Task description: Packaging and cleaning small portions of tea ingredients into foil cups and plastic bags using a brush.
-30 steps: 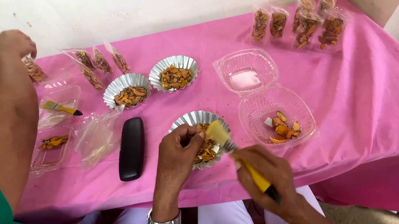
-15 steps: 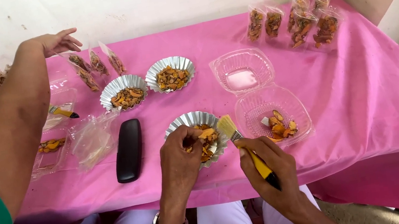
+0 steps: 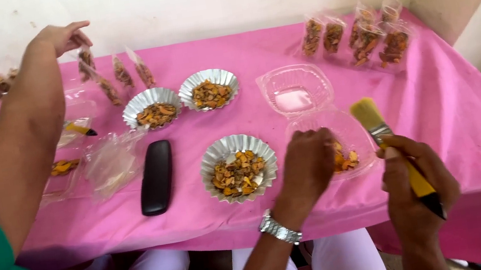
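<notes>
Your left hand (image 3: 309,166) dipped into the clear clamshell tray (image 3: 351,131) right of the foil cup (image 3: 239,167), fingers hidden; your right hand (image 3: 417,191) gripped the yellow-handled brush (image 3: 391,144).

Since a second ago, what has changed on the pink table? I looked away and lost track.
The left hand left the near foil cup and moved right into the open clear container, onto its orange pieces. The right hand kept its grip on the yellow-handled brush but lifted it off the cup to the right. A co-worker's arm reached farther along the back packets. The black case stayed put.
</notes>
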